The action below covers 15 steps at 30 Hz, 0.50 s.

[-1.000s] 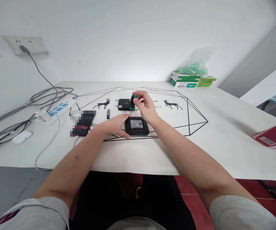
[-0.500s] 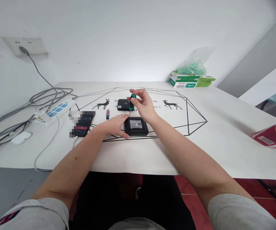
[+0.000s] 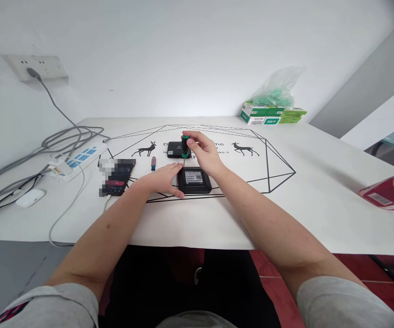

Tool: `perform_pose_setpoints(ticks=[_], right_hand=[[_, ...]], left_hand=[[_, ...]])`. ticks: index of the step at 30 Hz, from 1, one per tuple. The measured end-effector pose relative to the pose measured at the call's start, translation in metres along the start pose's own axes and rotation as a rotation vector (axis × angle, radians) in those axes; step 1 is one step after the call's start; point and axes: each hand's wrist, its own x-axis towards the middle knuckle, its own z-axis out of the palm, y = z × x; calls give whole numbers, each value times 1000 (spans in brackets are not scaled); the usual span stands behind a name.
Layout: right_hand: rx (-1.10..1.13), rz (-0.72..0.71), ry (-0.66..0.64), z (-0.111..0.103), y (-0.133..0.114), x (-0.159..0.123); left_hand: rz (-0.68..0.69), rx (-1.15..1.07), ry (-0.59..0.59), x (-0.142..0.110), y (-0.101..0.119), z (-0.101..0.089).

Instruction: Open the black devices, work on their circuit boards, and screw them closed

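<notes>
Two hands at a small black box, one driving a screwdriver.

The right hand (image 3: 204,152) pinches a green-and-black screwdriver (image 3: 185,146) upright over the back left corner of the box (image 3: 194,180). The left hand (image 3: 164,179) lies flat, fingers loosely spread, touching the box's left edge. Behind the box sits a second black unit (image 3: 175,149); left of it a small red-handled screwdriver (image 3: 153,162), then a phone (image 3: 116,176).

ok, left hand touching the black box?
Touching. The head view shows the left hand flat on the table with its fingers against the black box's left edge, no gap visible.
</notes>
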Motion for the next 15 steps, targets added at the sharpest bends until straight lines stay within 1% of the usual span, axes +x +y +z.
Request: perform_pose_setpoints(ticks=[3,6,10,15], right_hand=[[-84,-48,6,-2,0,0],[-111,-86,18,-4,2,0],[-70,-59,24,-5,7,2],[-14,10,31,-3,9,5]], left_hand=[[5,-7,3,0,-1,0],[8,-8,1,-1,0,0],[0,0,0,-1,1,-1],[-22,-3,-9,-3,3,-2]])
